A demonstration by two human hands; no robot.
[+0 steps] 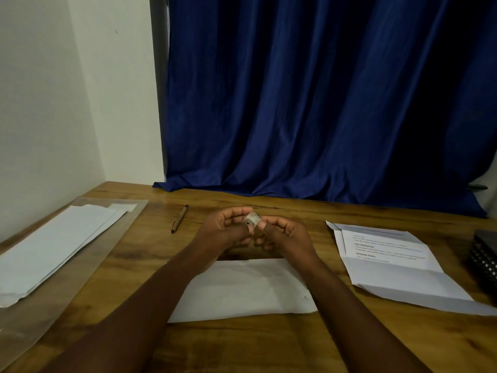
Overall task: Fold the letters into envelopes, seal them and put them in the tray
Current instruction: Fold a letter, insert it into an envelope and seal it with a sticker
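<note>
Both hands meet above the brown wooden surface (269, 343). The left hand (226, 228) and right hand (282, 232) pinch a small greyish crumpled object (252, 218) between their fingers (265, 219), held clear of everything else. Just below, a flat white envelope (242, 289) lies near the front edge, partly under both forearms. At the right, a creased printed white letter (392, 262) lies unfolded beside a black mesh tray (484, 259) at the right edge. On the left, white envelopes in a clear plastic sleeve (56, 243); a brown pen (179, 218) lies on bare wood between them and the hands.
</note>
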